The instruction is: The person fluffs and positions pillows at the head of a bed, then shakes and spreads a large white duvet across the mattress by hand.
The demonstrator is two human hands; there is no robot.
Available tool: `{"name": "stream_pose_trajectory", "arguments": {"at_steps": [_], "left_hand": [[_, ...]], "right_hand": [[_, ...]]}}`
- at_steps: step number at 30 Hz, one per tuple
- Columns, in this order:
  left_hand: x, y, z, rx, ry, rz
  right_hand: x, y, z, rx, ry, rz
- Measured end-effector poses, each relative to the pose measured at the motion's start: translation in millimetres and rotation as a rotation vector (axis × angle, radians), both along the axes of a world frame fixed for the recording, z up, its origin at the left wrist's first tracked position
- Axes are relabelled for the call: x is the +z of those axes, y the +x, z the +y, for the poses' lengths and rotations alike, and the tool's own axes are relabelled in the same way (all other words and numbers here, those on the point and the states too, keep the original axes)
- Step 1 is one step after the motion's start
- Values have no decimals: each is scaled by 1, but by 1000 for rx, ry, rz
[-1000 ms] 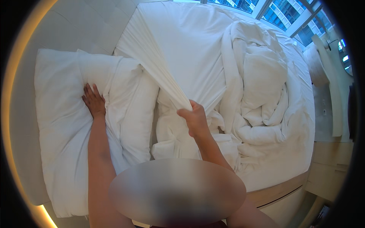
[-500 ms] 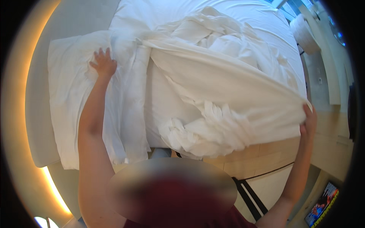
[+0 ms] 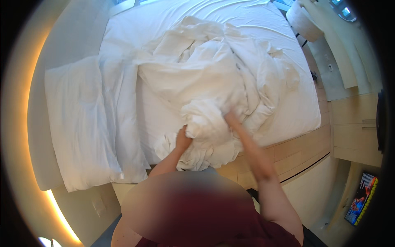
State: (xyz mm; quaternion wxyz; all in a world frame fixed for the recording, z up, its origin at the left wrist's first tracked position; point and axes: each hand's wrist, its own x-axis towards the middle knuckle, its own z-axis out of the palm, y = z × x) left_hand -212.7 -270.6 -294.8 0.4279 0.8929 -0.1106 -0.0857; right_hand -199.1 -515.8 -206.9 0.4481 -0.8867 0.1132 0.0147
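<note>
A loose white bed cover (image 3: 197, 74) lies in a crumpled heap over the middle of the bed, its near end bunched at the mattress edge. My left hand (image 3: 183, 140) is closed on a thick fold of that bunch. To its right, my right hand (image 3: 233, 118) presses against or into the same cloth; motion smears its fingers, and some are hidden. Beneath the heap spreads a smooth white fitted sheet (image 3: 288, 117). White pillows (image 3: 82, 123) lie along the left side of the bed, apart from both hands.
A padded pale headboard (image 3: 74, 45) with a glowing light strip runs along the left. Wooden floor (image 3: 296, 148) borders the near right side of the bed. At the far right stand a pale chair (image 3: 303, 22) and cabinets (image 3: 356, 127). A colourful screen (image 3: 362, 199) is at the lower right.
My left hand has left the pillow and gripped the bunched cover. My right hand has come inward from the far right, and the stretched cover now lies gathered in the middle.
</note>
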Motion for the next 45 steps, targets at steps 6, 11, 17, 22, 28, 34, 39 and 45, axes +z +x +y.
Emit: {"name": "stream_pose_trajectory", "arguments": {"at_steps": [6,11,17,22,28,34,39,45], "left_hand": [[186,81,15,-311,15,-571],[114,130,65,263,-290,35],[11,66,99,648,-601,594],[-27,5,75,458,-387,530],[-19,16,-9,416,-196,401],[1,63,-41,509,-608,330],[134,157,-170,291,-368,429],[233,126,-347,-64,254,-236]], "right_hand": [[138,-58,179,745,553,-34],[106,6,67,177,710,-222],[-26,-43,-26,-169,-383,342],[-57,-27,-16,-211,-167,410],[78,-16,-135,-478,711,17],[361,-91,-316,-748,864,-714],[488,-187,-436,-768,546,-1067],[477,-279,-544,-1065,14,-984]]}}
